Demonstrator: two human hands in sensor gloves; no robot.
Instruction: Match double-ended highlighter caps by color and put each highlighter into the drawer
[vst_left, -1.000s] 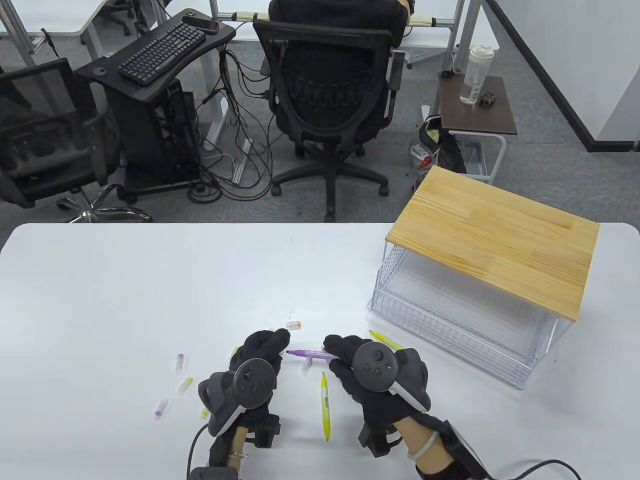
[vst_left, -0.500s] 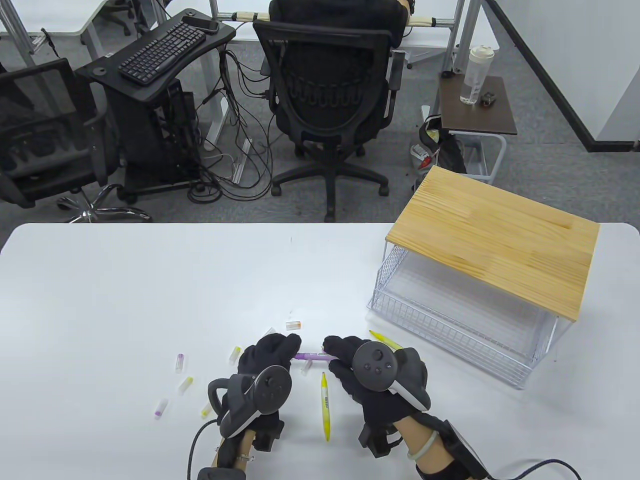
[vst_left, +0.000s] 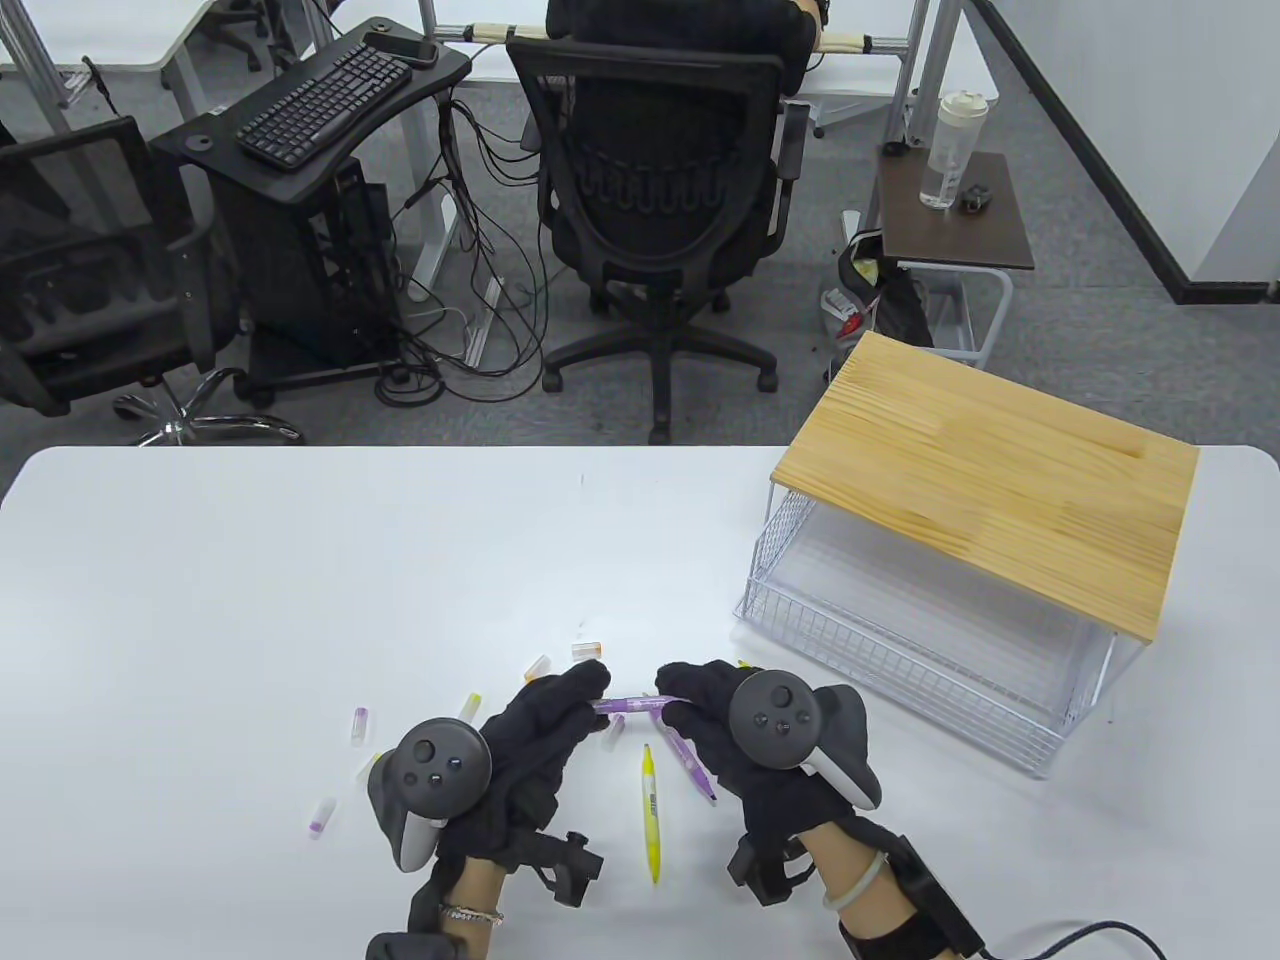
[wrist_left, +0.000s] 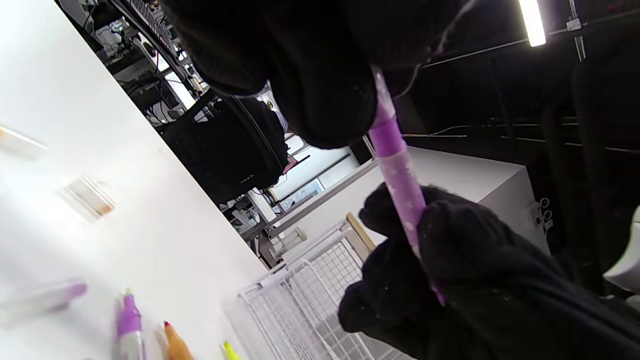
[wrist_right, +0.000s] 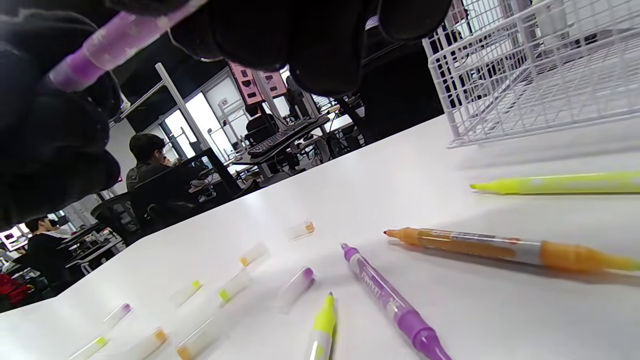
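Hands (vst_left: 640, 705) pinch purple highlighter (vst_left: 628, 703), gloved fingertips (vst_left: 585, 685) hiding both its ends.

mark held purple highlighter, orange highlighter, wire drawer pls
held purple highlighter (vst_left: 628, 702), table view, barrel between the hands
orange highlighter (wrist_right: 480, 245), right wrist view, mid barrel
wire drawer (vst_left: 900, 680), table view, front wall
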